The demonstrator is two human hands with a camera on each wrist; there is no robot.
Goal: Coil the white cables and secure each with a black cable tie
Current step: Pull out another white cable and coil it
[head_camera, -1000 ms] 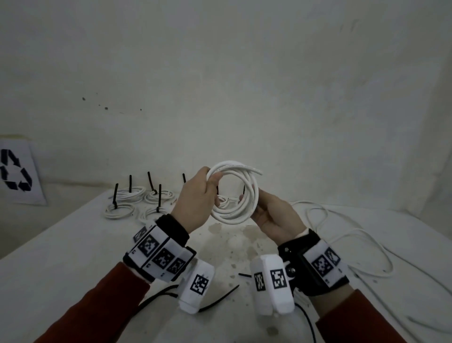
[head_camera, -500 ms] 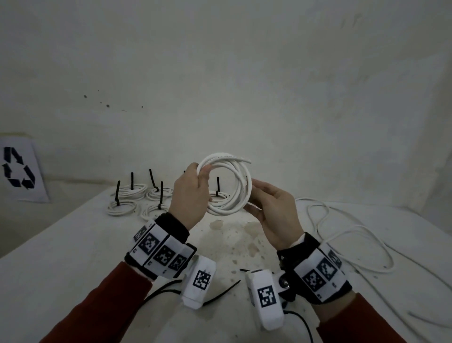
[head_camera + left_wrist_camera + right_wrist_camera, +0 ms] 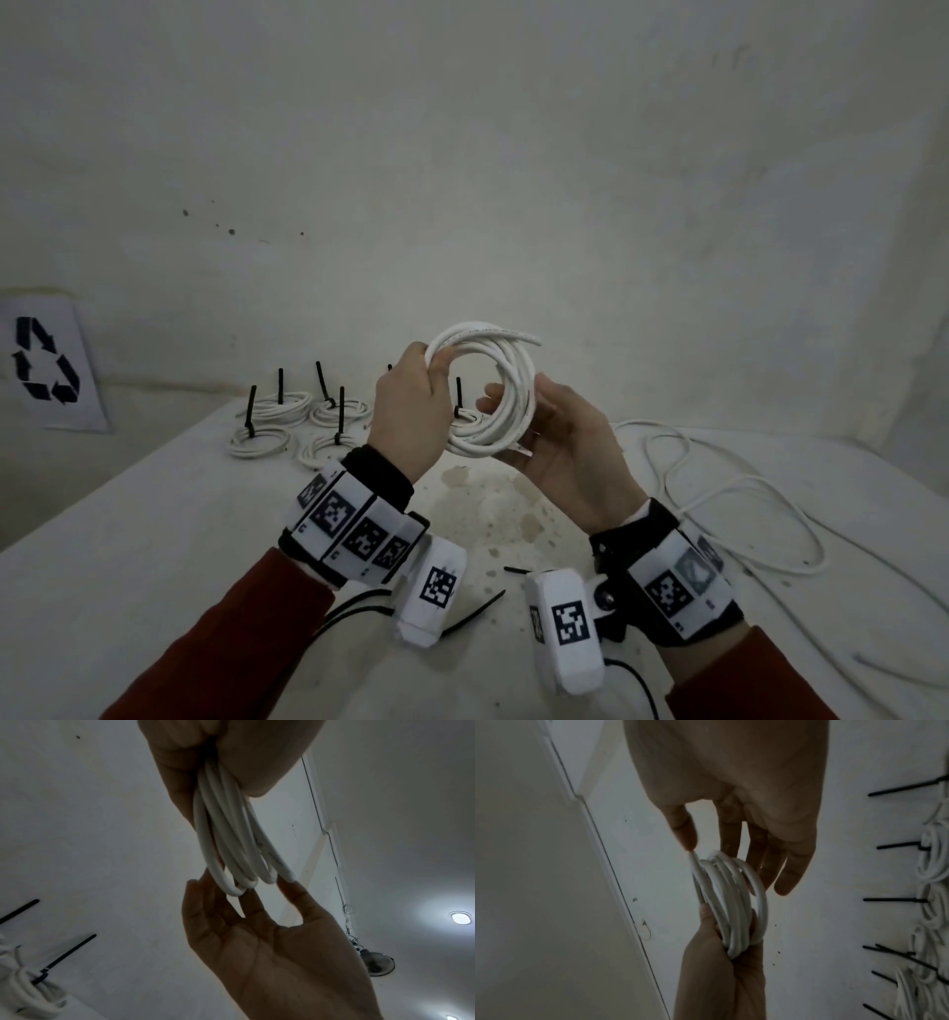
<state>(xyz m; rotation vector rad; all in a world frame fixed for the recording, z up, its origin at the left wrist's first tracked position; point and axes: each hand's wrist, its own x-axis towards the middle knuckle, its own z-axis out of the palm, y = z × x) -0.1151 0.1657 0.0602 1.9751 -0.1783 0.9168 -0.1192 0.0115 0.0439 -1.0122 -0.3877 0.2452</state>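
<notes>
Left hand (image 3: 408,411) grips the springy, light cable coil (image 3: 488,390), right hand (image 3: 570,452) spread against it; hold where loops bunch.

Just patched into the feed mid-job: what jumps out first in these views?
First, the white cable coil held up in mid-air over the table: the left hand grips its left side, while the right hand touches its right side with straight fingers. Behind it, at the table's far left, lie finished coils with black cable ties sticking up. To the right, a loose white cable sprawls uncoiled.
</notes>
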